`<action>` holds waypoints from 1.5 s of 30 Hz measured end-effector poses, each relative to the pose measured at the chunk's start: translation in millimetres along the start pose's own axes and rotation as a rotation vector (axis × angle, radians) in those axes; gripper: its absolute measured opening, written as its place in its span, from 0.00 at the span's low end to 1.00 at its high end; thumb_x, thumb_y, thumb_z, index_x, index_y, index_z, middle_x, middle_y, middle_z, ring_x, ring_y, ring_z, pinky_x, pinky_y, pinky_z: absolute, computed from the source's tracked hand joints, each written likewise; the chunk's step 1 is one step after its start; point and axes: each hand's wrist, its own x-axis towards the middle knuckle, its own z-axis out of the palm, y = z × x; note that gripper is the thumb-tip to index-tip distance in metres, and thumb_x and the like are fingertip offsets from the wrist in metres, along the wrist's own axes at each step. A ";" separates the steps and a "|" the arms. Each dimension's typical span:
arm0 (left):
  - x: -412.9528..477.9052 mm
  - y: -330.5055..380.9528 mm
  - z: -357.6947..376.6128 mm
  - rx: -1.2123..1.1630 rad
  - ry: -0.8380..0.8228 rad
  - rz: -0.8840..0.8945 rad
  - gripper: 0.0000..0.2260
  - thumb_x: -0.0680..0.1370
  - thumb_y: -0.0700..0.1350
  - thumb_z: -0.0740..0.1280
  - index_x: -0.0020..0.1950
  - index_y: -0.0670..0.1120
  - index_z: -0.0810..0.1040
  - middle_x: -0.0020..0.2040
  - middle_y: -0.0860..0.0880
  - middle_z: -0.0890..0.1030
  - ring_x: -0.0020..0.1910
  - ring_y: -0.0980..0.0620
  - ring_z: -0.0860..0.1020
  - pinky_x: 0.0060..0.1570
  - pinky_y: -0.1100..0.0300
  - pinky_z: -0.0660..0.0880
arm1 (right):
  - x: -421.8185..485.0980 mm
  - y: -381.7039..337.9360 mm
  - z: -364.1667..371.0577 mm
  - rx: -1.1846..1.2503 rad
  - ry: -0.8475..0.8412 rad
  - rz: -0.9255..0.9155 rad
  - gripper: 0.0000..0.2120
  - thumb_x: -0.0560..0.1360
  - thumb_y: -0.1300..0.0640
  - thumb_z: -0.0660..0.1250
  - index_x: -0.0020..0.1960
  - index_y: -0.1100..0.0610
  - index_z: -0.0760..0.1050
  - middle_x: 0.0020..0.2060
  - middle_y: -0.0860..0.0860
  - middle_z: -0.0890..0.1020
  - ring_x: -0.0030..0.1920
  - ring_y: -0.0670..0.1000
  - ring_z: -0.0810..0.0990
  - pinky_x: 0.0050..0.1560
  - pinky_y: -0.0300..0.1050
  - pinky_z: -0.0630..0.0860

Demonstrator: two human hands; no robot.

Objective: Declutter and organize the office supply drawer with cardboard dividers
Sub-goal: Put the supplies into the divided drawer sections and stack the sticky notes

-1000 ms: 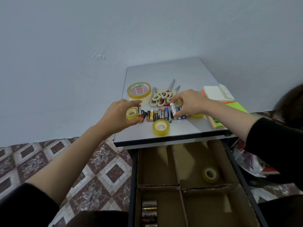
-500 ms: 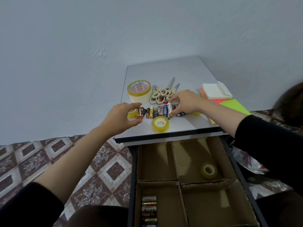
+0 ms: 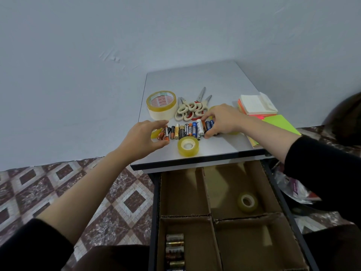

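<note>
Drawer (image 3: 274, 178) open; cardboard dividers (image 3: 185, 215) hold stored batteries (image 3: 174, 249) near-left, one tape roll (image 3: 247, 201) far-right. On the counter (image 3: 224, 147), left hand (image 3: 142, 137) cups the left end of the battery row (image 3: 185, 131), right hand (image 3: 222, 120) curls over its right end: likely bunching the row for one transfer.

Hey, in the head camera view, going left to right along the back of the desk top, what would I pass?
Large tape roll → scissors → right hand → stack of sticky notes. The battery row runs in front of several of these, so it is left out.
</note>
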 end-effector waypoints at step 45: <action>-148.7 64.8 140.7 0.524 -0.619 -0.068 0.11 0.78 0.35 0.58 0.50 0.44 0.79 0.48 0.47 0.81 0.46 0.48 0.80 0.38 0.59 0.70 | -126.8 -20.5 142.8 1.222 -0.281 0.307 0.08 0.72 0.68 0.67 0.48 0.58 0.76 0.41 0.55 0.81 0.32 0.47 0.82 0.37 0.41 0.81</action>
